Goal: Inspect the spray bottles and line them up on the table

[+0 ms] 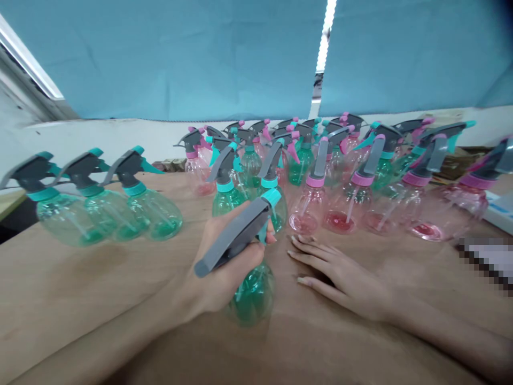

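Observation:
My left hand [224, 262] is wrapped round the neck of a green spray bottle [254, 294] with a grey and teal trigger head, in the middle of the view near me. Part of its neck is hidden by my fingers. Flat on the table [304, 342], fingers spread, lies my right hand [340, 272], holding nothing. Its fingertips are close to the base of a pink spray bottle [308, 208]. Just beyond my left hand stand two more green spray bottles, one of them partly covered by the hand [228, 200].
Three green spray bottles [156, 214] stand in a row on the left. Pink bottles [348, 206] line the right, with many mixed pink and green ones behind. A blurred flat object [491, 262] lies at the right edge. Blue cloth [200, 59] hangs at the back.

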